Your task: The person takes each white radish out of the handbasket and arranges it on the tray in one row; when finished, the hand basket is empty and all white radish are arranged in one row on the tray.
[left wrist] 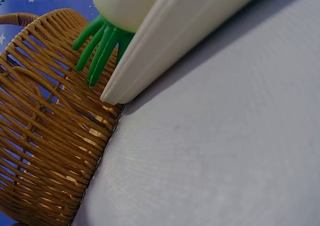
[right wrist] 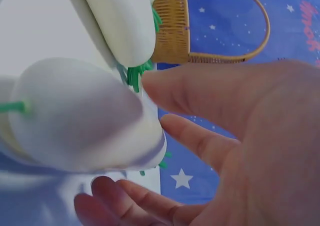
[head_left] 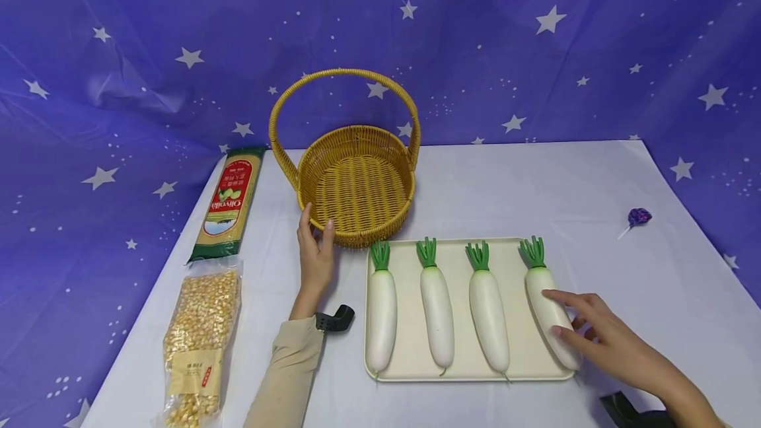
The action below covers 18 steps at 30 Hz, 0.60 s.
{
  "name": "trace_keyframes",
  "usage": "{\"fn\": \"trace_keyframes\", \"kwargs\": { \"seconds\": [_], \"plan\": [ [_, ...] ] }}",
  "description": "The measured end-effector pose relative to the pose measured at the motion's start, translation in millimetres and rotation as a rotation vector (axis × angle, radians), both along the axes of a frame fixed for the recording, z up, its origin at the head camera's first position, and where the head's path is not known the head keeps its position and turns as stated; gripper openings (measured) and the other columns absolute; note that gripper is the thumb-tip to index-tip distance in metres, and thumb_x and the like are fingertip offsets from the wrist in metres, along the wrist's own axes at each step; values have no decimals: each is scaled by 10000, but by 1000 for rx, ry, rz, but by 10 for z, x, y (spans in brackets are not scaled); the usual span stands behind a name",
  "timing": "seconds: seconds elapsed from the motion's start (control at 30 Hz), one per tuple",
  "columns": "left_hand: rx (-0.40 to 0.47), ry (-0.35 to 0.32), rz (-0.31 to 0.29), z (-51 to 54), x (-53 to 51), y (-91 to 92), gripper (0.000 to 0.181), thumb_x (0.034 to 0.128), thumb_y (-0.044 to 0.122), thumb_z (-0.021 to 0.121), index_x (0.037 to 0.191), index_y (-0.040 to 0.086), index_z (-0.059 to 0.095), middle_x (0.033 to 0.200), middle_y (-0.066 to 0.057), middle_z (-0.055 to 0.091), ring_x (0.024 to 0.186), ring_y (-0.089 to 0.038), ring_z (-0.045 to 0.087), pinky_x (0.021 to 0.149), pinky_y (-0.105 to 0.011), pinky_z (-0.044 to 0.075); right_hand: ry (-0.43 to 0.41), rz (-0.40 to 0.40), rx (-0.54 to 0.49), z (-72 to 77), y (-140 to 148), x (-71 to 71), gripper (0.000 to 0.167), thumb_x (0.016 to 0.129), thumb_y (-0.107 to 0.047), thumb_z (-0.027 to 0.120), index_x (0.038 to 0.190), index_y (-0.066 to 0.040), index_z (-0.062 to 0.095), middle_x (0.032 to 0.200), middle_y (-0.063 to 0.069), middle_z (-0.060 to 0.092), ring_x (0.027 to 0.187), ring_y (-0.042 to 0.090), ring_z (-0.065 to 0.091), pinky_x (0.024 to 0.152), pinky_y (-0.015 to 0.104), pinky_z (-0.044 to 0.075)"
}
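Several white radishes with green tops lie side by side on a cream tray (head_left: 458, 376). My right hand (head_left: 612, 342) is at the rightmost white radish (head_left: 547, 306), its index finger and thumb over the radish's right side. In the right wrist view that radish (right wrist: 75, 111) is close, with the thumb and fingers spread about it rather than closed round it. My left hand (head_left: 315, 263) is at the near left rim of a yellow wicker basket (head_left: 362, 190), fingers extended. The left wrist view shows the basket's woven wall (left wrist: 45, 121) beside the tray's corner; the left fingers are practically hidden there.
Left of the basket lies a pack of pasta (head_left: 228, 207), and nearer, a clear bag of corn kernels (head_left: 202, 335). A purple lollipop (head_left: 639, 217) lies at the right. Behind the white table (head_left: 487, 183) hangs a blue cloth with stars (head_left: 475, 51).
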<state>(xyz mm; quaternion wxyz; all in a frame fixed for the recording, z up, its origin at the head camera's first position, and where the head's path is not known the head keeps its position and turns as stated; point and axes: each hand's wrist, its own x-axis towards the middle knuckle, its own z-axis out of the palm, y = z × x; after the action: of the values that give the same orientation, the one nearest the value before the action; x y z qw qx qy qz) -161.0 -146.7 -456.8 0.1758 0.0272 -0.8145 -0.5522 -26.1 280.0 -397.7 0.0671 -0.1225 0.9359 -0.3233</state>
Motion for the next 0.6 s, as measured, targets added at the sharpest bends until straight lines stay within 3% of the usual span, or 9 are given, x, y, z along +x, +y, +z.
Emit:
{"fn": "trace_keyframes", "kwargs": {
  "seconds": [0.2, 0.6],
  "plan": [
    [6, 7, -3, -5, -2, -2, 574, 947, 384, 400, 1444, 239, 153, 1452, -149, 188, 1330, -311, 278, 1063, -481, 288, 27, 10, -30, -39, -5, 10, 552, 834, -193, 644, 1338, -167, 421, 993, 21, 438, 711, -37, 460, 561, 186, 400],
    [2, -1, -4, 2, 5, 0, 557, 947, 391, 396, 1437, 307, 144, 1455, -149, 187, 1326, -309, 283, 1059, -479, 293, 15, -20, -4, -35, -9, 24, 573, 832, -230, 649, 1351, -199, 409, 1071, 60, 428, 717, -41, 460, 567, 186, 413]
  ]
}}
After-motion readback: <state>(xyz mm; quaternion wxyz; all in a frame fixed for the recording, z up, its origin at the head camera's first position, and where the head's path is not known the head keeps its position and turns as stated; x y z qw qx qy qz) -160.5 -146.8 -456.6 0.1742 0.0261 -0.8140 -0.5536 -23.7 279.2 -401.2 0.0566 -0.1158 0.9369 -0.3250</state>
